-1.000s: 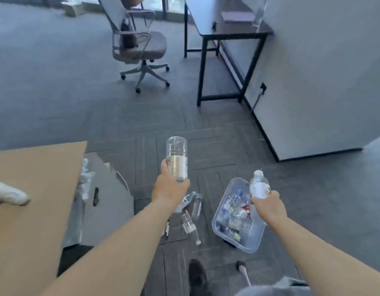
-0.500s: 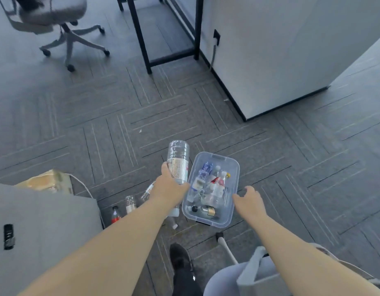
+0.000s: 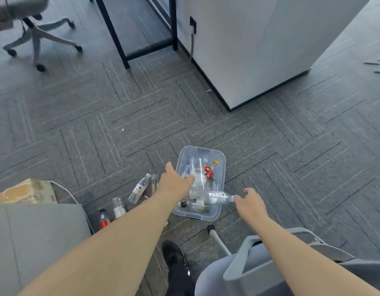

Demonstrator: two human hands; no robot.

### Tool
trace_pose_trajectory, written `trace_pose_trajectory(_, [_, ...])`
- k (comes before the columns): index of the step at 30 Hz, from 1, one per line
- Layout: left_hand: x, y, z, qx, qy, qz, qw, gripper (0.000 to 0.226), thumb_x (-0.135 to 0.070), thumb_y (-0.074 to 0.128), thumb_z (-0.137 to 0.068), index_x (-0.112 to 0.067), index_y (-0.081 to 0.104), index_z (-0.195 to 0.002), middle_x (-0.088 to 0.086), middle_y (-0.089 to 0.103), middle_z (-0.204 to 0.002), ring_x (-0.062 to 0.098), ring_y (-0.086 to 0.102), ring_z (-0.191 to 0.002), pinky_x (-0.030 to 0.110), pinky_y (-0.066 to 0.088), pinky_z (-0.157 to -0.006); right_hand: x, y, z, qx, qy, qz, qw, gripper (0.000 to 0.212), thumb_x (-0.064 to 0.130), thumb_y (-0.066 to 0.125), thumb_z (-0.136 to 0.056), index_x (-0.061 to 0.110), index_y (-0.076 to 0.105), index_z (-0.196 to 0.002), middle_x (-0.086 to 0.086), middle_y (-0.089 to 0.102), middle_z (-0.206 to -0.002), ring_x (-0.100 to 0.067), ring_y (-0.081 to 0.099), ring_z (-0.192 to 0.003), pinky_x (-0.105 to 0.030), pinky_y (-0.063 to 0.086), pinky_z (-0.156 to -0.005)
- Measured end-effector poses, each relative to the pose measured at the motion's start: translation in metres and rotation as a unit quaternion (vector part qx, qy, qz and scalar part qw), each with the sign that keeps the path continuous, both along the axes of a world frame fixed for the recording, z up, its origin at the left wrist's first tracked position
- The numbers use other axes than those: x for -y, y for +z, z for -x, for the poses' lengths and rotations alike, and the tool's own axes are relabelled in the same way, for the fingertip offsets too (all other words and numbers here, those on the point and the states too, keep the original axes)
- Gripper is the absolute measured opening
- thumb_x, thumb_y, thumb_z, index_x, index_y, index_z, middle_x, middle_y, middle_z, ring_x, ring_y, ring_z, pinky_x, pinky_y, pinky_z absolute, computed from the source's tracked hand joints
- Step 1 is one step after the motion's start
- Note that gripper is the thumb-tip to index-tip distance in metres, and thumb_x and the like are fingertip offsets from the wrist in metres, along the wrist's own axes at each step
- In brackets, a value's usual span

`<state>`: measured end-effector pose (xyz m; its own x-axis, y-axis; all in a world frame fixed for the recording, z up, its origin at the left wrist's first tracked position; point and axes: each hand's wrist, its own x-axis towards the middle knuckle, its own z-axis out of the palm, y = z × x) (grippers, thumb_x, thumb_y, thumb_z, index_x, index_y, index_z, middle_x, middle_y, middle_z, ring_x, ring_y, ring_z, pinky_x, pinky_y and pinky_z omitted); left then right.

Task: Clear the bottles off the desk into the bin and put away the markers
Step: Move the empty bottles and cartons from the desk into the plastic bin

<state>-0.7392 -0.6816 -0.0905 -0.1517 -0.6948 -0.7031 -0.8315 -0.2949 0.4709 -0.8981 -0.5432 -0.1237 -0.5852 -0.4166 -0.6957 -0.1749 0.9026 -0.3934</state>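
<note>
Bottle now binned, strays beside bin

Single head cam, wide-angle, looks forward and steeply down at carpet floor. Both forearms enter from bottom edge; clear bin centre frame, close. Office chair upper left, farther off.

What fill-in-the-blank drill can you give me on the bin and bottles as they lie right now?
1. The clear bin sits on the ____.
2. The left hand reaches over the bin's ____ side.
3. The bottle with the red label lies ____ the bin.
4. The capped bottle by the right hand lies on its ____.

Missing words: carpet; left; inside; side
</note>
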Motion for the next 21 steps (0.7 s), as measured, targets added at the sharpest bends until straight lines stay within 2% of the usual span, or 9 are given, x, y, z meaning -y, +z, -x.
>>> trace_pose_trajectory(2, [0.003,0.002,-0.012,0.011,0.003,0.004,1.0,0.091,-0.045,0.059,-0.087,-0.017,0.003,-0.153,0.013,0.044,-0.144,0.028,0.059,-0.107,0.036,0.049,-0.085,0.003,0.003,-0.003,0.0,0.007,-0.002,1.0,0.055,0.027,0.049,-0.093,0.007,0.034,-0.143,-0.014,0.046,-0.14,-0.022,0.056,-0.09,-0.027,0.037,-0.059])
trace_pose_trajectory(5, [0.009,0.009,-0.035,0.025,0.021,0.015,0.999,0.086,-0.043,0.058,-0.089,-0.013,0.009,-0.153,0.011,0.045,-0.144,0.024,0.057,-0.098,0.035,0.049,-0.084,0.014,0.015,-0.013,-0.014,0.029,-0.01,0.999,0.049,0.027,0.05,-0.092,0.006,0.042,-0.136,-0.014,0.056,-0.125,-0.024,0.056,-0.09,-0.033,0.044,-0.072])
trace_pose_trajectory(8, [0.015,0.017,-0.066,0.044,0.041,0.024,0.998,0.083,-0.044,0.056,-0.09,-0.013,0.012,-0.153,0.012,0.044,-0.145,0.027,0.057,-0.11,0.033,0.045,-0.081,0.03,0.027,-0.028,-0.022,0.052,-0.01,0.998,0.036,0.021,0.05,-0.093,0.002,0.05,-0.124,-0.013,0.059,-0.11,-0.026,0.054,-0.089,-0.033,0.041,-0.075])
trace_pose_trajectory(10, [0.019,0.024,-0.09,0.049,0.063,0.032,0.996,0.081,-0.045,0.056,-0.089,-0.012,0.016,-0.152,0.013,0.048,-0.14,0.029,0.057,-0.112,0.033,0.046,-0.081,0.042,0.037,-0.04,-0.021,0.081,-0.003,0.996,0.031,0.02,0.049,-0.093,0.002,0.051,-0.118,-0.014,0.061,-0.113,-0.023,0.049,-0.086,-0.03,0.038,-0.073])
trace_pose_trajectory(14, [0.026,0.047,-0.151,0.051,0.124,0.053,0.99,0.08,-0.045,0.057,-0.086,-0.014,0.02,-0.151,0.014,0.051,-0.134,0.03,0.06,-0.105,0.035,0.049,-0.079,0.076,0.062,-0.079,-0.016,0.137,0.019,0.99,0.026,0.016,0.048,-0.093,0.0,0.054,-0.112,-0.019,0.064,-0.11,-0.033,0.058,-0.091,-0.036,0.043,-0.073])
trace_pose_trajectory(17, [0.026,0.073,-0.21,0.056,0.184,0.083,0.978,0.075,-0.041,0.056,-0.089,-0.013,0.023,-0.15,0.012,0.047,-0.138,0.029,0.058,-0.108,0.033,0.045,-0.076,0.109,0.081,-0.123,-0.024,0.218,0.021,0.975,0.007,0.009,0.044,-0.09,0.007,0.049,-0.085,-0.012,0.056,-0.081,-0.025,0.047,-0.066,-0.039,0.042,-0.065])
trace_pose_trajectory(18, [0.024,0.085,-0.233,0.06,0.209,0.095,0.971,0.074,-0.041,0.056,-0.089,-0.014,0.023,-0.15,0.012,0.047,-0.138,0.029,0.058,-0.109,0.034,0.047,-0.079,0.121,0.091,-0.142,-0.035,0.249,0.024,0.968,0.008,0.01,0.043,-0.091,0.008,0.045,-0.083,-0.009,0.051,-0.078,-0.023,0.043,-0.064,-0.036,0.039,-0.063])
trace_pose_trajectory(19, [0.021,0.096,-0.259,0.064,0.235,0.11,0.964,0.073,-0.041,0.056,-0.09,-0.014,0.024,-0.15,0.011,0.047,-0.14,0.03,0.057,-0.113,0.036,0.048,-0.084,0.133,0.102,-0.164,-0.038,0.281,0.039,0.958,0.006,0.012,0.044,-0.092,0.008,0.048,-0.09,-0.009,0.051,-0.083,-0.024,0.046,-0.069,-0.032,0.038,-0.065])
trace_pose_trajectory(21, [0.007,0.123,-0.313,0.07,0.285,0.136,0.946,0.072,-0.041,0.056,-0.09,-0.014,0.025,-0.149,0.01,0.044,-0.144,0.031,0.051,-0.122,0.037,0.045,-0.094,0.152,0.126,-0.214,-0.048,0.34,0.073,0.936,0.026,0.018,0.046,-0.094,0.005,0.051,-0.115,-0.014,0.058,-0.107,-0.03,0.057,-0.093,-0.032,0.042,-0.077])
